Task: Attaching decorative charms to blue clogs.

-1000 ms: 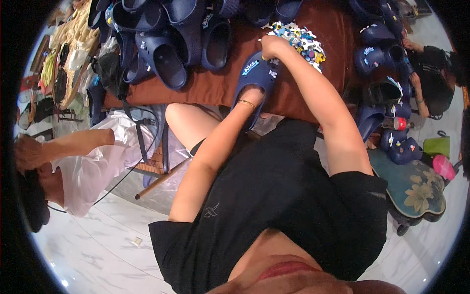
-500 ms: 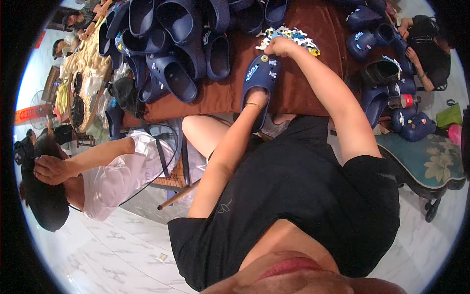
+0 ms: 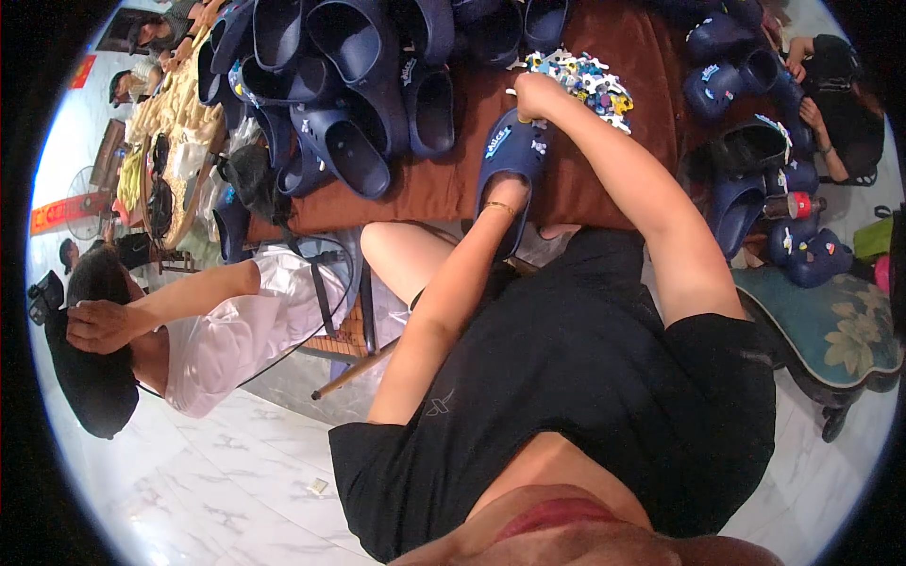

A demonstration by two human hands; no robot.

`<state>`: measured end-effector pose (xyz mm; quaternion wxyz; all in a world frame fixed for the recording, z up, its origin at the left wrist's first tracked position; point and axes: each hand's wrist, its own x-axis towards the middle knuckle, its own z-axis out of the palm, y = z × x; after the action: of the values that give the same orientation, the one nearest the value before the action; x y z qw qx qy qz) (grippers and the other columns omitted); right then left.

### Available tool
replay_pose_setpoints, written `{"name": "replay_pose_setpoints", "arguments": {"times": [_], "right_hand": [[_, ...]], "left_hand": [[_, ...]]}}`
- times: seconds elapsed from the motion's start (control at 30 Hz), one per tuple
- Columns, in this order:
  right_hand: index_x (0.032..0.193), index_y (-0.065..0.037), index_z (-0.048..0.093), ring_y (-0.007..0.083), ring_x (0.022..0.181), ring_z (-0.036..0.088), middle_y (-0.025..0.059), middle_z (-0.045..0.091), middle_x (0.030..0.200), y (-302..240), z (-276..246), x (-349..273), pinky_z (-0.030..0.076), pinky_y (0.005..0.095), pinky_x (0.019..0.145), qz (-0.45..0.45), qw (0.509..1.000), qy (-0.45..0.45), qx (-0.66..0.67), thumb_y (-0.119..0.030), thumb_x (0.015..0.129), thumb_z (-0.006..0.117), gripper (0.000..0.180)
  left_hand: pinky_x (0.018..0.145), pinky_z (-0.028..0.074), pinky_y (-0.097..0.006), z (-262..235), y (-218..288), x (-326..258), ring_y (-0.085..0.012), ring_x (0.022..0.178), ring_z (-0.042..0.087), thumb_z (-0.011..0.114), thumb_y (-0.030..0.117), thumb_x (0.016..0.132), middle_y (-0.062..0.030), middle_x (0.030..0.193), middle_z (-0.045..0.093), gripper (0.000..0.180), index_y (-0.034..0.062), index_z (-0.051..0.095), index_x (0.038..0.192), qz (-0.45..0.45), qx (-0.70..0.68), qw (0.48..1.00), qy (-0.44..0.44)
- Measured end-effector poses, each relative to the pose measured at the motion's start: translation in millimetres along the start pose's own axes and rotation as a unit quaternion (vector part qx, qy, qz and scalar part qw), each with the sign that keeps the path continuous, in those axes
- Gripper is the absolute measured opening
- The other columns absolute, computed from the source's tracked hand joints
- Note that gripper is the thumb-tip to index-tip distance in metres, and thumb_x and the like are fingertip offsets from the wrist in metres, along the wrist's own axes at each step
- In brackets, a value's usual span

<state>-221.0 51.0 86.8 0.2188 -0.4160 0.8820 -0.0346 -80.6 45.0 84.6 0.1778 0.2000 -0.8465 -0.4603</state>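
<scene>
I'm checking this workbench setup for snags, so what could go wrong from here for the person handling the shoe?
1. The dark blue foam clog lies near the brown table's front edge, steadied only by the left hand; a hard press from the right hand might tip it off.
2. The pile of small colourful shoe charms sits loose beside that hand; a sweep of the forearm could scatter them.
3. The heap of dark blue clogs crowds the work spot and may slide in.

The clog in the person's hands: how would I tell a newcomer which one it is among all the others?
Start at the brown table and find its near edge by the person's lap. There lies one navy clog, held at the heel by the left hand, with the right hand at its toe. Unlike the navy clogs heaped at the far left, it lies alone beside the colourful charms.
</scene>
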Motion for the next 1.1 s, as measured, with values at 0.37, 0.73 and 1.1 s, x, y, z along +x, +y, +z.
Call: {"name": "replay_pose_setpoints", "arguments": {"times": [0.37,0.73,1.1], "right_hand": [[0.078,-0.001,0.066,0.0261,0.086,0.062,0.0189,0.062,0.090,17.9,0.2,4.7,0.049,0.0358,0.074,0.061,0.996,-0.043,0.051,-0.019,0.063,0.064,0.023],[0.082,-0.001,0.064,0.0344,0.082,0.061,0.0209,0.062,0.085,-0.6,11.7,-32.6,0.049,0.0417,0.071,-0.079,0.993,0.083,-0.041,-0.010,0.070,0.055,0.017],[0.076,-0.005,0.066,0.0307,0.077,0.063,0.0172,0.063,0.084,1.5,24.4,-12.9,0.050,0.0400,0.065,0.016,0.988,0.155,-0.015,-0.020,0.071,0.056,0.019]], "left_hand": [[0.089,0.037,-0.039,29.1,-85.1,-15.3,-0.0339,0.105,0.046,0.047,0.021,0.080,-0.0229,0.114,0.048,0.036,-0.0005,0.052,0.109,0.055,0.143,0.984,-0.095],[0.095,0.034,-0.040,22.4,-82.6,-33.5,-0.0358,0.112,0.044,0.048,0.021,0.080,-0.0270,0.121,0.043,0.039,-0.0025,0.051,0.112,-0.111,0.215,0.954,-0.177],[0.073,0.047,-0.040,39.4,-119.9,-18.6,-0.0353,0.082,0.059,0.047,0.014,0.078,-0.0226,0.091,0.060,0.023,0.0010,0.065,0.083,-0.025,0.302,0.928,-0.215]]}}
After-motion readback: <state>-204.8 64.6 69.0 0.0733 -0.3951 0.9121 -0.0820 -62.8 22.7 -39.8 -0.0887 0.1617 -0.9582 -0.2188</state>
